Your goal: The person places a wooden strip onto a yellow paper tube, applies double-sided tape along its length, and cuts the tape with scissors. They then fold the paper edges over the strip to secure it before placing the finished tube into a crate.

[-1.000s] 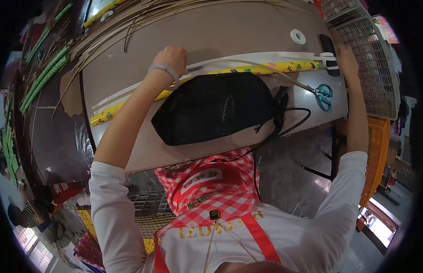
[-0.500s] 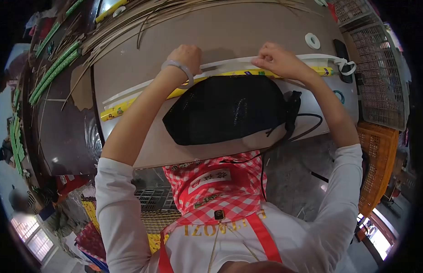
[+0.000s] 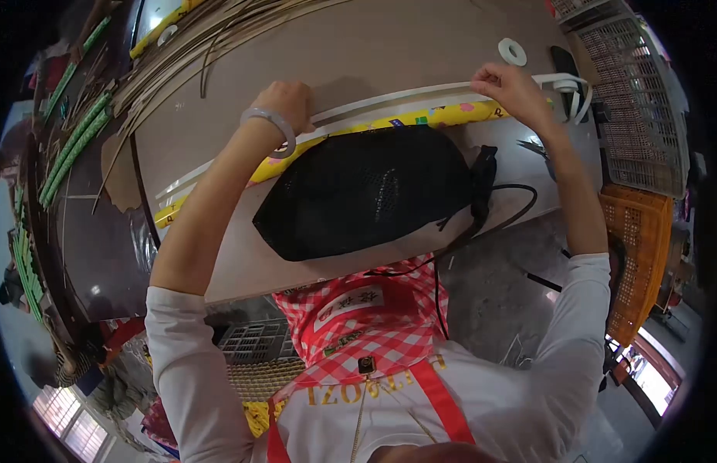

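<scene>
A long yellow patterned roll (image 3: 451,116) lies across the table with a white tape strip (image 3: 397,98) along its far side. My left hand (image 3: 283,106), with a pale bangle on the wrist, is closed at the strip, its thumb side down by the roll; what its fingers hold is hidden. Above the roll's right end, my right hand (image 3: 517,94) pinches the white tape, which runs on to a small white tape roll (image 3: 565,85). A black mesh-covered bundle (image 3: 366,193) lies on the near side of the yellow roll, between my forearms.
A white ring-shaped roll (image 3: 512,52) lies beyond my right hand. Scissors (image 3: 534,147) rest by my right wrist. Thin brown strips (image 3: 212,46) spread at the back left, green rolls (image 3: 77,147) farther left. Grey crates (image 3: 636,100) and an orange crate (image 3: 640,262) stand right.
My right hand has moved right along the white tape, away from my left hand. The view has shifted, and scissors now show beside my right wrist. My left hand stays closed.
</scene>
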The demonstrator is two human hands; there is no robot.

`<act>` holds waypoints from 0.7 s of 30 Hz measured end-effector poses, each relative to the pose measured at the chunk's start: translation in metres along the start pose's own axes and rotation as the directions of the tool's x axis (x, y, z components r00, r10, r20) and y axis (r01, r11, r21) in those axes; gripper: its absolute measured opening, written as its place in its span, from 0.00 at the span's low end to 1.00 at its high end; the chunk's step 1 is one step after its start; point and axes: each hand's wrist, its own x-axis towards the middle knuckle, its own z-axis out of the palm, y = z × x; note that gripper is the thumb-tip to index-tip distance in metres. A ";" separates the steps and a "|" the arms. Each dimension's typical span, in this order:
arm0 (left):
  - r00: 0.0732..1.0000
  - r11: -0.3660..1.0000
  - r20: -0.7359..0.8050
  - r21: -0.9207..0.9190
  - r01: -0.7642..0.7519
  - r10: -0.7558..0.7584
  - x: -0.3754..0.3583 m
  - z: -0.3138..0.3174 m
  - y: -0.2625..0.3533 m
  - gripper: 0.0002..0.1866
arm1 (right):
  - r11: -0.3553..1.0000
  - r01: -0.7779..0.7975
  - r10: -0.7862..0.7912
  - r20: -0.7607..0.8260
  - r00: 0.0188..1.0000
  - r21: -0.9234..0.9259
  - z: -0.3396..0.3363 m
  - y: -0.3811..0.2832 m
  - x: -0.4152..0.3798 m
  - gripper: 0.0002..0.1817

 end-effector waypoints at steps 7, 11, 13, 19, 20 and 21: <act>1.000 0.998 -0.008 -0.062 0.003 -0.003 -0.003 -0.002 0.002 0.09 | 0.987 -0.013 -0.002 -0.097 0.995 -0.158 0.010 -0.008 -0.002 0.13; 1.000 0.998 -0.007 -0.059 0.015 -0.015 -0.003 0.000 0.001 0.09 | 0.970 -0.006 -0.033 -0.156 0.987 -0.242 0.013 -0.012 -0.003 0.13; 1.000 0.998 -0.005 -0.058 0.015 -0.016 -0.003 0.000 0.001 0.09 | 0.966 -0.021 -0.019 -0.153 0.988 -0.257 0.018 -0.006 -0.001 0.13; 1.000 0.999 -0.013 -0.042 -0.002 0.002 -0.003 -0.002 0.002 0.09 | 0.952 -0.070 0.035 -0.119 0.992 -0.297 0.015 -0.012 -0.003 0.14; 1.000 0.999 -0.004 -0.053 0.009 -0.009 -0.002 -0.001 0.002 0.09 | 0.953 -0.088 0.059 -0.107 0.992 -0.291 0.015 -0.014 -0.003 0.14; 1.000 0.998 0.006 -0.063 0.021 -0.021 -0.002 -0.002 0.002 0.09 | 0.953 -0.087 0.058 -0.108 0.992 -0.291 0.014 -0.016 -0.003 0.14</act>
